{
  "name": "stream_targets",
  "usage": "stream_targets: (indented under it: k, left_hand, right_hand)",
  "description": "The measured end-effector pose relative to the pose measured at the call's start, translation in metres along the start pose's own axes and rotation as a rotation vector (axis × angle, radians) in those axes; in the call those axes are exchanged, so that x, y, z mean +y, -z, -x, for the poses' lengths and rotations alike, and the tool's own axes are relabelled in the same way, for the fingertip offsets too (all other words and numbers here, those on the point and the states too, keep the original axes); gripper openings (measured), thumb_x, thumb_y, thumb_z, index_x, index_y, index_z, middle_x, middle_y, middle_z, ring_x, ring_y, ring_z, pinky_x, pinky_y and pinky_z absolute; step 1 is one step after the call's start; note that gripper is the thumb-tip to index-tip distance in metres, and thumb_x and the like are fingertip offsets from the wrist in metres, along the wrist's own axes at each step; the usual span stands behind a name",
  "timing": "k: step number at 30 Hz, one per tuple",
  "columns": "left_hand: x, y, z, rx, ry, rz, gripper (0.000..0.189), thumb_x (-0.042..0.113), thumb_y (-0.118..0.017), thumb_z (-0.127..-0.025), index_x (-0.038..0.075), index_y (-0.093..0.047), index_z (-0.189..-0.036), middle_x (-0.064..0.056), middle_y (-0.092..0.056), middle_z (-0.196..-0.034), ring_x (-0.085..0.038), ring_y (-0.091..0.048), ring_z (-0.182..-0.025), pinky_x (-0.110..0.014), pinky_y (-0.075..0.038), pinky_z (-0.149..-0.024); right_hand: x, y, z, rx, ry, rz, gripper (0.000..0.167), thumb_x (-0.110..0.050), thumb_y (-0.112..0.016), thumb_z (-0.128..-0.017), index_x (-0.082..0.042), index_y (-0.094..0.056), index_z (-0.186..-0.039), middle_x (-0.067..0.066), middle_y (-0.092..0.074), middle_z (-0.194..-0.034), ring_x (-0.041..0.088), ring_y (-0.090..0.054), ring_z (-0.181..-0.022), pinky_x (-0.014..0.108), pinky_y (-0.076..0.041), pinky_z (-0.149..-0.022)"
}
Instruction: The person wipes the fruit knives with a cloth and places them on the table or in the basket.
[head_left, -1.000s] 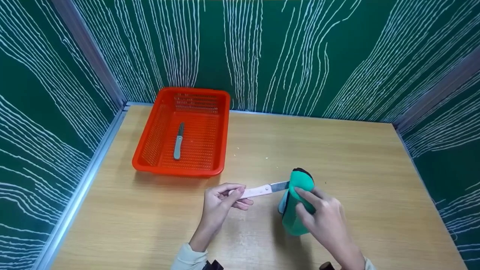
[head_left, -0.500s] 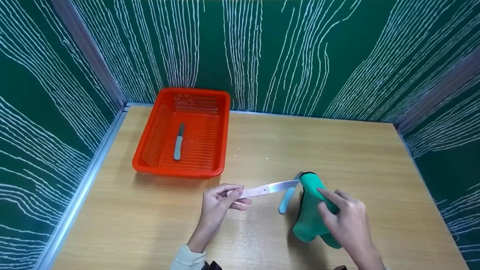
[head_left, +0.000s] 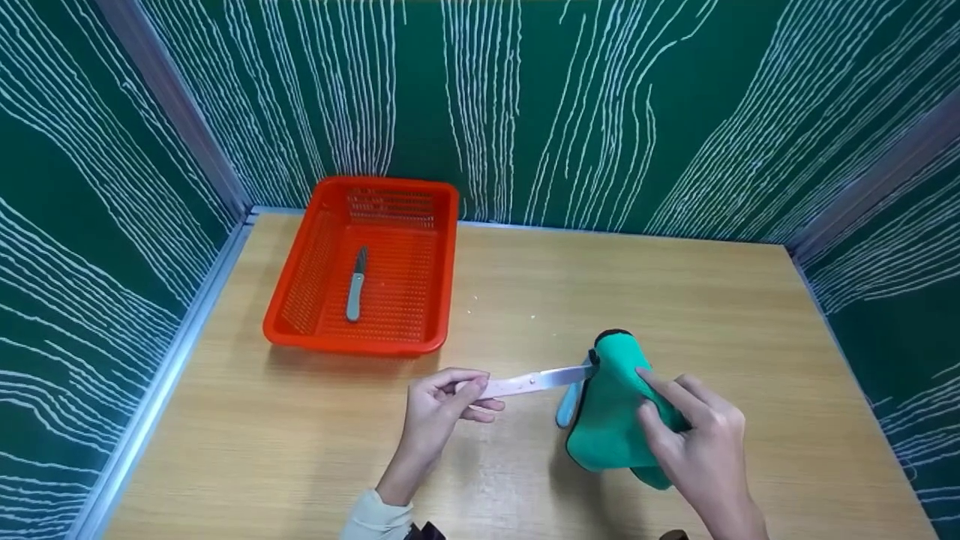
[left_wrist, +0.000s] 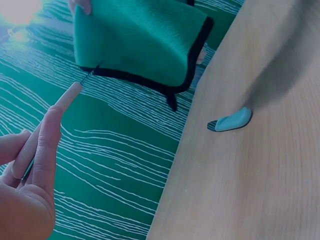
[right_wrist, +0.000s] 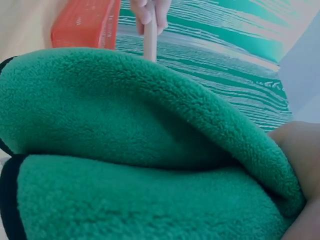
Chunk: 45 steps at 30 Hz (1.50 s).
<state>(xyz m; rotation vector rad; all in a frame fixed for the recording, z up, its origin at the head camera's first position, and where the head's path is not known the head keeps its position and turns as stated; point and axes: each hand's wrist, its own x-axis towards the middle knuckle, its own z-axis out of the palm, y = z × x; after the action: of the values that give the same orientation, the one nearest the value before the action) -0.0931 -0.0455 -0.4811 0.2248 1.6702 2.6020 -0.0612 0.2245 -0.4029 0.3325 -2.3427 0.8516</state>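
A: Where is the person's left hand [head_left: 442, 409], and what does it have?

B: It's out over the table [head_left: 247, 457], its grip narrow: thumb and fingers pinch the rear of a pale pink knife [head_left: 532, 382]. The blade points across towards the right hand [head_left: 701, 442].

A: And the right hand's grip?

B: Narrow too, with thumb and fingers pinching a fold of green cloth [head_left: 615, 405]. The cloth is held up, edged in black, and its shadow falls on the wood. From the right wrist it shows as two thick, fuzzy folds.

A: Does the blade touch the cloth?

B: In the head view the tip meets a black bit at the cloth's edge; from the left wrist it overlaps the black border. Whether they truly touch can't be told.

A: What lies below?

B: A light blue handle [head_left: 568, 406], on the table, partly hidden behind the blade and cloth in the head view.

A: Anything farther off?

B: A red basket [head_left: 360, 346], well to the left near the green wall [head_left: 420, 90], with a grey-handled knife [head_left: 355, 296] lying inside, blade pointing away from the person.
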Motion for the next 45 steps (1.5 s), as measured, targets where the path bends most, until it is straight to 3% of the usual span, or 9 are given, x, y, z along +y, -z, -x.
stream_targets:
  k: [7, 11, 14, 19, 25, 31, 38, 45]
  left_hand:
    - [-0.001, -0.004, 0.0, -0.005, 0.034, -0.005, 0.024, 0.005, -0.064, -0.089, -0.015, -0.063, -0.103, -0.03, -0.064, -0.092, -0.039, -0.069, -0.075, -0.044, -0.058, -0.064]
    - [-0.002, -0.006, 0.001, -0.007, 0.062, 0.019, 0.023, 0.003, -0.064, -0.089, -0.014, -0.063, -0.104, -0.03, -0.065, -0.092, -0.039, -0.068, -0.075, -0.045, -0.058, -0.065]
    - [-0.001, -0.007, 0.002, -0.013, 0.081, 0.034, 0.024, 0.005, -0.064, -0.089, -0.014, -0.063, -0.104, -0.028, -0.066, -0.091, -0.039, -0.069, -0.075, -0.045, -0.058, -0.066]
    - [0.001, -0.007, 0.004, -0.009, 0.098, 0.044, 0.025, 0.006, -0.066, -0.088, -0.014, -0.063, -0.103, -0.027, -0.066, -0.09, -0.039, -0.069, -0.075, -0.044, -0.058, -0.067]
    - [0.002, -0.003, 0.005, 0.024, 0.093, 0.047, 0.024, 0.003, -0.066, -0.087, -0.015, -0.063, -0.102, -0.029, -0.065, -0.089, -0.039, -0.069, -0.073, -0.044, -0.058, -0.067]
    - [0.006, 0.001, 0.003, 0.06, 0.089, 0.046, 0.024, 0.003, -0.066, -0.086, -0.015, -0.063, -0.102, -0.028, -0.066, -0.087, -0.032, -0.069, -0.067, -0.041, -0.059, -0.061]
    - [0.012, 0.007, 0.002, 0.114, 0.094, 0.037, 0.024, 0.003, -0.069, -0.085, -0.013, -0.065, -0.101, -0.025, -0.067, -0.087, -0.028, -0.069, -0.067, -0.038, -0.059, -0.06]
    - [0.016, 0.013, 0.0, 0.145, 0.036, 0.045, 0.028, 0.002, -0.069, -0.084, -0.016, -0.062, -0.103, -0.027, -0.066, -0.092, -0.034, -0.069, -0.075, -0.043, -0.058, -0.067]
  right_hand:
    - [-0.013, -0.015, 0.001, -0.008, 0.097, -0.081, 0.029, 0.007, -0.069, -0.068, -0.005, -0.076, -0.094, -0.004, -0.057, -0.07, 0.006, -0.044, -0.051, 0.014, -0.035, -0.041]
    - [-0.019, -0.033, 0.006, -0.065, 0.147, -0.095, 0.032, 0.007, -0.072, -0.067, -0.004, -0.075, -0.096, 0.001, -0.062, -0.078, 0.005, -0.049, -0.056, 0.011, -0.041, -0.044]
    - [-0.019, -0.045, 0.011, -0.126, 0.158, -0.047, 0.03, 0.004, -0.075, -0.067, -0.003, -0.075, -0.097, 0.002, -0.061, -0.078, 0.004, -0.049, -0.057, 0.011, -0.043, -0.046]
    - [-0.014, -0.052, 0.016, -0.18, 0.17, 0.047, 0.027, -0.002, -0.076, -0.069, -0.007, -0.076, -0.096, -0.005, -0.05, -0.072, 0.002, -0.039, -0.052, 0.013, -0.033, -0.041]
    - [-0.005, -0.048, 0.016, -0.201, 0.115, 0.096, 0.027, -0.002, -0.073, -0.069, -0.008, -0.076, -0.095, -0.005, -0.05, -0.069, 0.001, -0.033, -0.049, 0.015, -0.028, -0.039]
    - [0.006, -0.037, 0.014, -0.142, 0.064, 0.103, 0.029, 0.005, -0.067, -0.067, -0.007, -0.076, -0.092, -0.004, -0.048, -0.063, 0.001, -0.031, -0.047, 0.017, -0.026, -0.038]
    - [0.018, -0.024, 0.014, -0.129, 0.016, 0.118, 0.025, 0.005, -0.067, -0.068, -0.004, -0.076, -0.089, -0.003, -0.048, -0.063, 0.005, -0.036, -0.047, 0.018, -0.03, -0.038]
    - [0.021, -0.019, 0.016, -0.16, -0.071, 0.134, 0.024, 0.004, -0.068, -0.07, -0.004, -0.076, -0.092, -0.004, -0.05, -0.064, 0.007, -0.04, -0.048, 0.019, -0.037, -0.041]
